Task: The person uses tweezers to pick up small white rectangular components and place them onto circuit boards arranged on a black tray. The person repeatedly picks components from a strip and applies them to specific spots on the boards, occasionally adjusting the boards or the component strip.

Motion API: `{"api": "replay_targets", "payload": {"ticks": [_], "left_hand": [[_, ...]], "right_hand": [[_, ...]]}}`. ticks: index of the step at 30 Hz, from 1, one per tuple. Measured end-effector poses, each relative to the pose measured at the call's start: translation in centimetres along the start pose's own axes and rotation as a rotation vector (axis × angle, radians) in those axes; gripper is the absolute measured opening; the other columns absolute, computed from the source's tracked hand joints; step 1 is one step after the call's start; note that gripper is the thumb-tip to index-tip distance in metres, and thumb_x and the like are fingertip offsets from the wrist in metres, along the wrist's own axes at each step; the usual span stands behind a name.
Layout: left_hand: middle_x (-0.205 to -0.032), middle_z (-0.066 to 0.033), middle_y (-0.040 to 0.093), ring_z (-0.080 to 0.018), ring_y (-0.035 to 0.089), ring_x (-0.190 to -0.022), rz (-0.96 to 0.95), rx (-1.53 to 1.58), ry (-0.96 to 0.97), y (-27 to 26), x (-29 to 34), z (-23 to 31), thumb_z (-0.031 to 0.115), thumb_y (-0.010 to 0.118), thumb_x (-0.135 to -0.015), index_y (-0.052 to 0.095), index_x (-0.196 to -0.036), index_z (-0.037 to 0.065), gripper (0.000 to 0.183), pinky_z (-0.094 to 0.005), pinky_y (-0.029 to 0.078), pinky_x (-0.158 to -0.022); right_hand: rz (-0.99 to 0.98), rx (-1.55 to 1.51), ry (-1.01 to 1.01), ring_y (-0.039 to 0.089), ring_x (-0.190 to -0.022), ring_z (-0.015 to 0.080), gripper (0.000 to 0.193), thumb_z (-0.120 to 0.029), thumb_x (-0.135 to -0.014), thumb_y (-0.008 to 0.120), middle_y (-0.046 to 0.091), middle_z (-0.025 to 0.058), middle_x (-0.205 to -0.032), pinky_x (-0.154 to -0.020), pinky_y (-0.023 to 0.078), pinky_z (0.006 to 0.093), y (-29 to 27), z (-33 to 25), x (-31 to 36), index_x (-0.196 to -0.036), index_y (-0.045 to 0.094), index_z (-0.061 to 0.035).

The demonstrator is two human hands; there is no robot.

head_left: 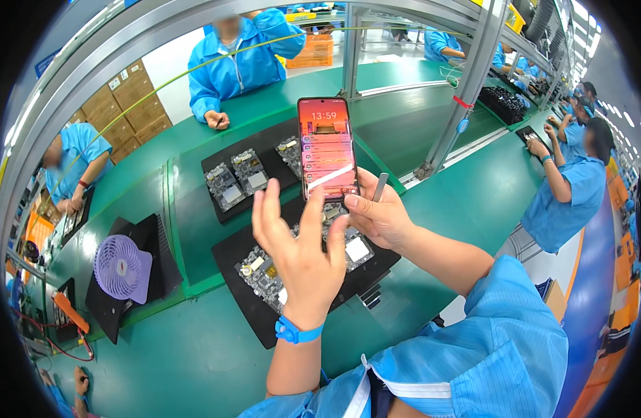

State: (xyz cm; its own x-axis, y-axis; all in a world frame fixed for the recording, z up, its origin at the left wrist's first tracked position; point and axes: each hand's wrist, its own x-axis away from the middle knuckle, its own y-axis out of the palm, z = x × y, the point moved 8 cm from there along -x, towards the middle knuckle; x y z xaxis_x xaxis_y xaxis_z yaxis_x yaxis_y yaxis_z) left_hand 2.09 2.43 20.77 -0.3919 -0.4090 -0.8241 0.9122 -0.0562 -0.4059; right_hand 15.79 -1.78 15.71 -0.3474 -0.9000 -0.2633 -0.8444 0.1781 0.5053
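My right hand (379, 219) is closed on a smartphone (327, 150) by its lower right corner and holds it upright, its lit red-orange screen facing me. A thin flat metal tool (381, 187) also sticks up from between that hand's fingers. My left hand (299, 261) is raised in front of the phone's lower part with its fingers spread and nothing in them; whether a fingertip touches the screen I cannot tell. A blue strap (298, 331) circles the left wrist. Beneath both hands, populated circuit boards (259, 277) lie on a black mat (230, 260), partly covered by the hands.
Beyond the phone, more circuit boards (249, 171) rest on a second black mat (270, 142). A purple fan (122, 268) and an orange-handled tool (71, 312) are at left. A metal post (466, 94) rises at right. Co-workers in blue (240, 70) work around the green bench (466, 209).
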Motion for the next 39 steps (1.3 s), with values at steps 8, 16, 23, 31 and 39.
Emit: {"api": "replay_targets", "payload": {"ticks": [8,16,23,31,39], "left_hand": [[-0.136,-0.0231,0.042,-0.0421,0.037,-0.127,0.011,0.202,-0.132,-1.8,-0.2,-0.6,0.012,0.068,-0.082,0.066,-0.105,0.003,0.025,-0.0498,0.033,-0.102],[-0.132,-0.0225,0.044,-0.0433,0.040,-0.124,-0.075,0.225,-0.109,-2.2,-0.2,-0.2,0.008,0.068,-0.078,0.066,-0.101,0.001,0.024,-0.0498,0.035,-0.100],[-0.129,-0.0210,0.049,-0.0395,0.043,-0.123,-0.114,0.229,-0.150,-1.9,-0.2,-0.7,0.009,0.068,-0.079,0.066,-0.099,0.001,0.021,-0.0474,0.037,-0.098],[-0.128,-0.0200,0.051,-0.0371,0.045,-0.122,-0.129,0.202,-0.138,-1.5,-0.1,-0.6,0.009,0.067,-0.080,0.066,-0.098,0.001,0.019,-0.0453,0.039,-0.097],[-0.127,-0.0191,0.051,-0.0360,0.047,-0.120,-0.126,0.211,-0.137,-0.9,0.0,-0.5,0.010,0.068,-0.080,0.066,-0.099,0.001,0.020,-0.0446,0.040,-0.096]], "right_hand": [[0.328,0.238,-0.184,0.037,-0.043,0.0043,0.026,-0.008,-0.088,0.064,0.048,-0.0055,-0.066,-0.036,0.026,0.0214,-6.7,-7.7,-8.2,-0.110,0.050,-0.0111],[0.533,0.461,-0.594,0.037,-0.042,0.0157,0.013,-0.002,-0.088,0.053,0.045,0.0044,-0.055,-0.042,0.027,0.0327,-14.2,-22.5,-20.7,-0.076,0.051,-0.0081],[0.712,0.534,-0.729,0.036,-0.041,0.0141,0.006,-0.010,-0.090,0.058,0.048,0.0031,-0.057,-0.041,0.029,0.0306,-14.4,-27.7,-23.5,-0.085,0.058,-0.0085],[0.743,0.457,-0.737,0.036,-0.041,0.0127,0.005,-0.012,-0.091,0.059,0.048,0.0023,-0.057,-0.040,0.029,0.0292,-15.3,-28.9,-22.9,-0.088,0.059,-0.0076],[0.774,0.347,-0.690,0.035,-0.041,0.0114,0.007,-0.014,-0.091,0.061,0.048,0.0015,-0.058,-0.040,0.028,0.0278,-17.4,-29.4,-21.7,-0.091,0.061,-0.0067]]}}
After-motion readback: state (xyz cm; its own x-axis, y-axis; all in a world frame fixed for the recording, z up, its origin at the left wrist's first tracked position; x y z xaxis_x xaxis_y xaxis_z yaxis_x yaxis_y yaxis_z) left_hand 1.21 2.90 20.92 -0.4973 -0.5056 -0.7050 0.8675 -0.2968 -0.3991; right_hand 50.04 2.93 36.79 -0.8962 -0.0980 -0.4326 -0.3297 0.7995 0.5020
